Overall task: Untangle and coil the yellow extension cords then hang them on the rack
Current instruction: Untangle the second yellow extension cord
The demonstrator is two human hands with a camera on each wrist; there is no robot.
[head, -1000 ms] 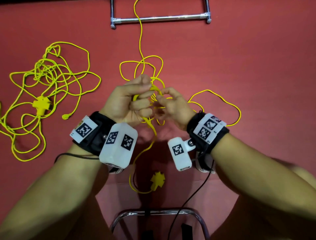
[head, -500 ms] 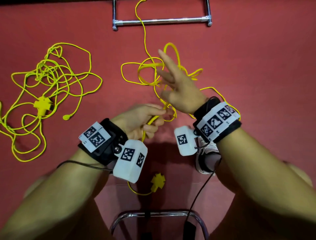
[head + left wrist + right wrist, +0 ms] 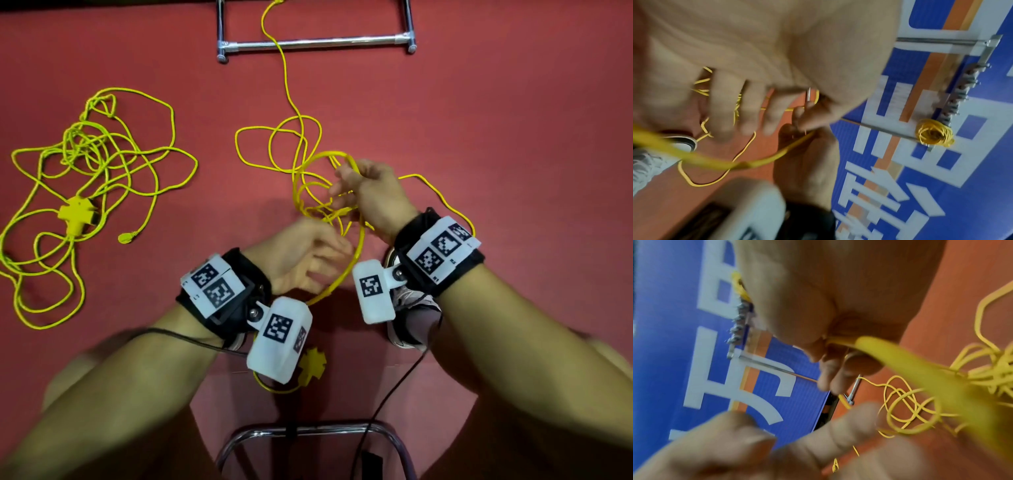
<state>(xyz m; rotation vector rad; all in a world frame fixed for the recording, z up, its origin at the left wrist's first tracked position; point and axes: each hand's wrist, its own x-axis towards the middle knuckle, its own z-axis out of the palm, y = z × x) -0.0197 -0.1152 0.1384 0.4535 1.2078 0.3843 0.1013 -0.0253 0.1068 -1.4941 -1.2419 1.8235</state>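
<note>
A yellow extension cord runs from the rack's base bar down to a loose tangle on the red floor. My right hand grips a raised loop of it, pinched between thumb and fingers. That loop curves down past my left hand, which is blurred, its fingers loose above the cord and not closed on it. The cord's yellow cross-shaped socket lies under my left wrist. A second tangled yellow cord lies at the left. A coiled cord hangs on the rack's hooks.
The second cord's cross socket and plug lie at the left. A chrome stool frame stands below me, and a shoe shows under my right wrist. A blue and white wall panel is behind the rack.
My right hand, stretched out with open fingers half a second ago, has drawn back and closed on a cord loop. My left hand has loosened its hold on the cord.
</note>
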